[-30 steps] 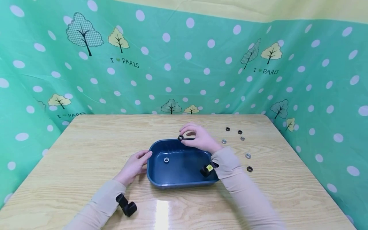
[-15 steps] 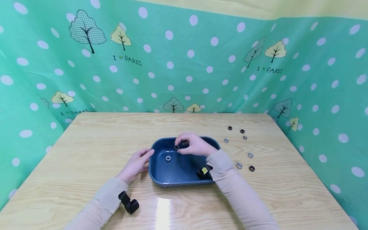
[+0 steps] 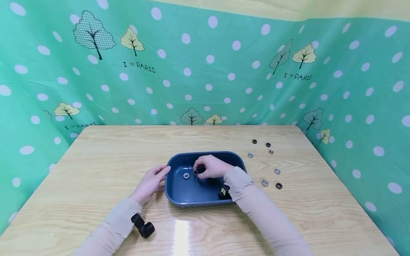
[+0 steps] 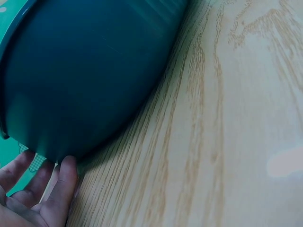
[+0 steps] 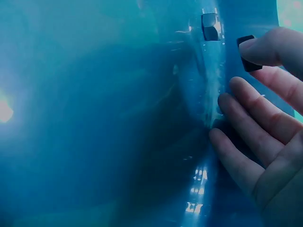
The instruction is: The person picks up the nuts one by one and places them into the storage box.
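A dark blue rectangular plastic basin (image 3: 205,204) stands on the wooden table in the head view. My left hand (image 3: 152,183) holds the basin's left end, thumb at the rim and other fingers against the outer wall; in the left wrist view those fingertips (image 4: 68,163) touch the wall low down. Inside the basin, my right hand (image 3: 213,167) pinches a black hex nut (image 5: 248,52) between thumb and index finger, the other fingers spread. Just left of it a silver nut (image 3: 186,175) lies on the basin floor.
Right of the basin, several loose nuts lie on the table (image 3: 96,160), among them a silver nut (image 3: 264,182) and a black nut (image 3: 279,185) near its right end. A green dotted curtain (image 3: 205,71) hangs behind and at the sides.
My right hand has moved from above the basin's far rim down into the basin with the black nut, nearer the silver nut. The left hand stays at the left end.
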Demonstrator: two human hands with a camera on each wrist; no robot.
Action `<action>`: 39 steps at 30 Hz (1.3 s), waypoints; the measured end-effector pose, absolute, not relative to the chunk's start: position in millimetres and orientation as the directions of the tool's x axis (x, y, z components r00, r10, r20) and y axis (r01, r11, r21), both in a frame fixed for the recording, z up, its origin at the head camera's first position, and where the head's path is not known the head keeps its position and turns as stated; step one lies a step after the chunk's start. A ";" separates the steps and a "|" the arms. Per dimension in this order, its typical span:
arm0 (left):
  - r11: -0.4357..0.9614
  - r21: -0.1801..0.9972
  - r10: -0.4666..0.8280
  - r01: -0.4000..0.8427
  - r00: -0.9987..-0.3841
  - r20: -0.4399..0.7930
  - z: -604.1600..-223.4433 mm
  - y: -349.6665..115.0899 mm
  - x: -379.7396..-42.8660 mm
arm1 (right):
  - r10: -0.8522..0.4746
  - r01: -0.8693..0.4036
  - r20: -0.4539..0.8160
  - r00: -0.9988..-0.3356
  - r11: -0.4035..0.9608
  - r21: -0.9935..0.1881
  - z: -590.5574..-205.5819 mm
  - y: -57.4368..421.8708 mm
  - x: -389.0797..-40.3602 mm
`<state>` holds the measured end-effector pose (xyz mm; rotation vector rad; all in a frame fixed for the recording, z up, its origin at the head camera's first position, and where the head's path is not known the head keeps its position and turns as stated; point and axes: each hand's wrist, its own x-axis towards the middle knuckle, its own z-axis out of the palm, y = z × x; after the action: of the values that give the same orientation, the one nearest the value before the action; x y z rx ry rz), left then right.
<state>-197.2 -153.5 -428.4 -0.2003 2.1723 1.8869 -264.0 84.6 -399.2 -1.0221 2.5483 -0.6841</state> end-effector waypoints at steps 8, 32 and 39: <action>0.155 0.953 0.063 -0.261 -0.960 -0.274 -426.8 -154.3 -197.8 | -0.686 -0.539 -0.137 -0.715 0.665 -0.517 -401.5 80.6 -266.7; 0.167 0.949 0.060 -0.268 -0.958 -0.281 -429.6 -153.1 -195.1 | -0.683 -0.605 -0.120 -0.720 0.703 -0.374 -402.6 71.5 -261.4; 0.176 0.947 0.047 -0.269 -0.958 -0.281 -430.2 -153.1 -194.8 | -0.681 -0.608 -0.110 -0.724 0.706 -0.364 -402.0 70.5 -260.3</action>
<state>-194.8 -153.1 -430.2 -0.2144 2.2062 1.8589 -260.3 70.5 -402.0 -1.0283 2.6780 -0.4476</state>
